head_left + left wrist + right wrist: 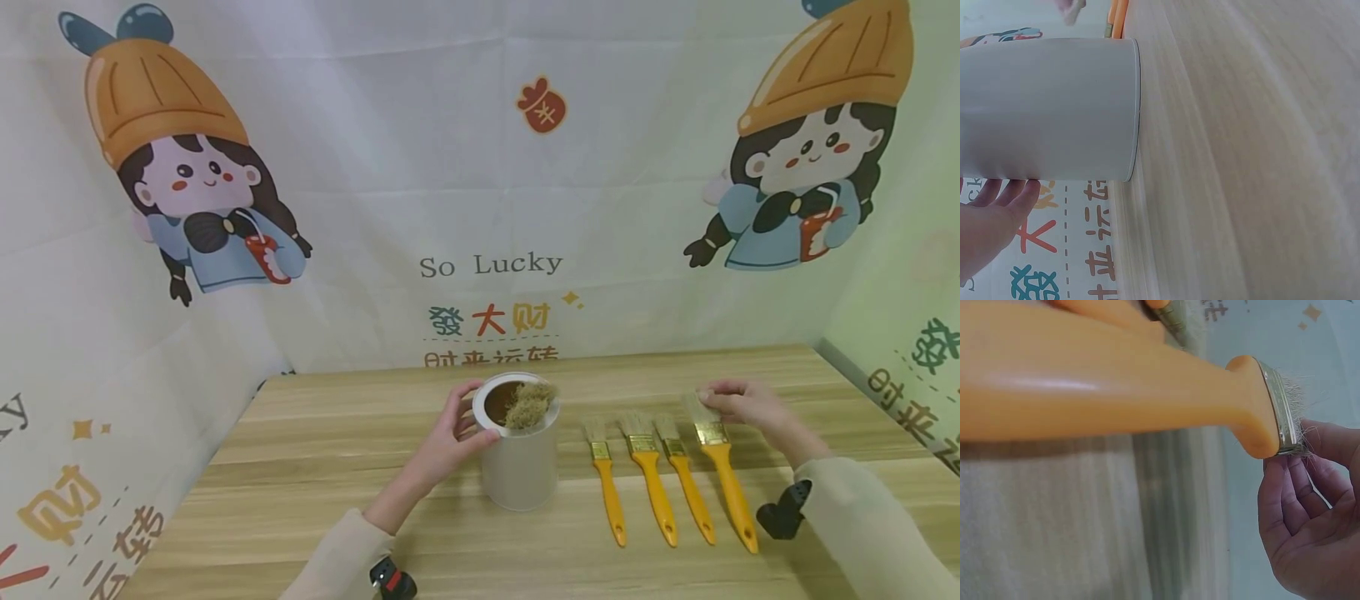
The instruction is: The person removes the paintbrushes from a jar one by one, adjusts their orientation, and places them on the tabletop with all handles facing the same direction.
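A white cylindrical can [519,471] stands upright on the wooden table. Around its upper part curl the thumb and fingers of my left hand [444,442]; in the left wrist view, the fingertips [1025,197] press on the pale side wall. The can is brown inside, and a dry, greenish-brown fibrous clump [528,406] sits at its mouth on the right. My right hand [746,406] pinches the pale bristles of the rightmost and largest paintbrush [731,492]. The right wrist view shows its orange handle [1116,381] and the thumb and fingers at the bristles [1294,403].
Three more paintbrushes with orange handles lie side by side between can and right hand: a narrow brush [609,492], a wider brush [652,483] and another brush [690,487]. Behind the table [337,500] hangs a printed white cloth [360,208], which also covers both sides.
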`<state>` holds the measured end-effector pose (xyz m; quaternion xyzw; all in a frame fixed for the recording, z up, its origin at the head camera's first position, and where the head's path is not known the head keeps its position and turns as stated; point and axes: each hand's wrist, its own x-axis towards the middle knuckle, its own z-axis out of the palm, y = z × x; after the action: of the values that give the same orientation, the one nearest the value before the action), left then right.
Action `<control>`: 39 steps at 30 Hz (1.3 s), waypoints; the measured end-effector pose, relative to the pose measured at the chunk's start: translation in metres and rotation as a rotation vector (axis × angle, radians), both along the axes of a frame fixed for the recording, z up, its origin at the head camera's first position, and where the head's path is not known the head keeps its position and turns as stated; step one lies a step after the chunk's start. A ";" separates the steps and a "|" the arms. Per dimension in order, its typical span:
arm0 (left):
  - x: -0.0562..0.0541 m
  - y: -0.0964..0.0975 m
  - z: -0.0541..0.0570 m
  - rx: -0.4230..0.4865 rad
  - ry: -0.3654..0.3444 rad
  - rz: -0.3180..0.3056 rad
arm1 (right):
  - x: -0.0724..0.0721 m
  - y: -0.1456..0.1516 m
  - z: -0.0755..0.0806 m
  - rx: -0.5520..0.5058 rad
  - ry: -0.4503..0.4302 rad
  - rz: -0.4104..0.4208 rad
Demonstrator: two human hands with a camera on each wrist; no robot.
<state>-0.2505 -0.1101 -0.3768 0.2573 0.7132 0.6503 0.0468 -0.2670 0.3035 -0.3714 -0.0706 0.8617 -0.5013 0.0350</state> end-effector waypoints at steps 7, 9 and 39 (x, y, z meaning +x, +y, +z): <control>0.000 -0.001 0.000 -0.001 -0.004 -0.009 | -0.002 0.001 -0.012 0.022 -0.036 -0.017; -0.001 -0.001 -0.001 0.005 -0.003 -0.013 | -0.004 0.003 -0.015 0.041 -0.036 -0.021; -0.001 -0.001 0.000 0.001 -0.007 -0.009 | -0.010 0.013 -0.032 0.103 -0.022 -0.025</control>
<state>-0.2513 -0.1108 -0.3771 0.2581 0.7116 0.6514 0.0522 -0.2765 0.3164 -0.4038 -0.0523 0.8868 -0.4573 0.0417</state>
